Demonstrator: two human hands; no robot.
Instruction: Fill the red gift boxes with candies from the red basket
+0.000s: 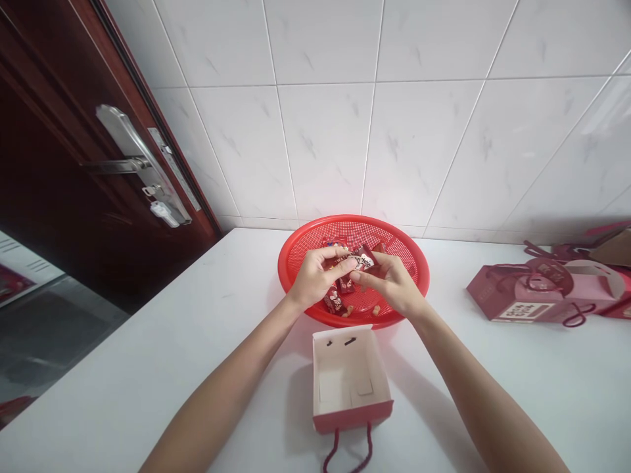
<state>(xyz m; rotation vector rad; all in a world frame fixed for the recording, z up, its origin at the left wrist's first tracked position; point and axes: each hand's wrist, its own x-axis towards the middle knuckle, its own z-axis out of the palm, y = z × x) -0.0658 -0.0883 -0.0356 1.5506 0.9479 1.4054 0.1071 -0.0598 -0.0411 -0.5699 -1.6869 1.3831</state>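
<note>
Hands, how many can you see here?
2: the left hand at the left side of a wrapped packet and the right hand at its right, both above the red basket. No others show.

Plastic basket (284,266), glossy wrapper (365,258), matt cardboard box (352,415), smooth tiles (325,131)

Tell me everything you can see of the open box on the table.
The open box is small, squarish and card-like, reddish-pink outside and off-white within. Its opening faces up; flap seams show inside, and two dark marks sit on the far panel. A dark red cord handle extends from its near side. It sits on the white table just nearer than the red basket; whether they touch is unclear. Neither hand touches it.
</note>
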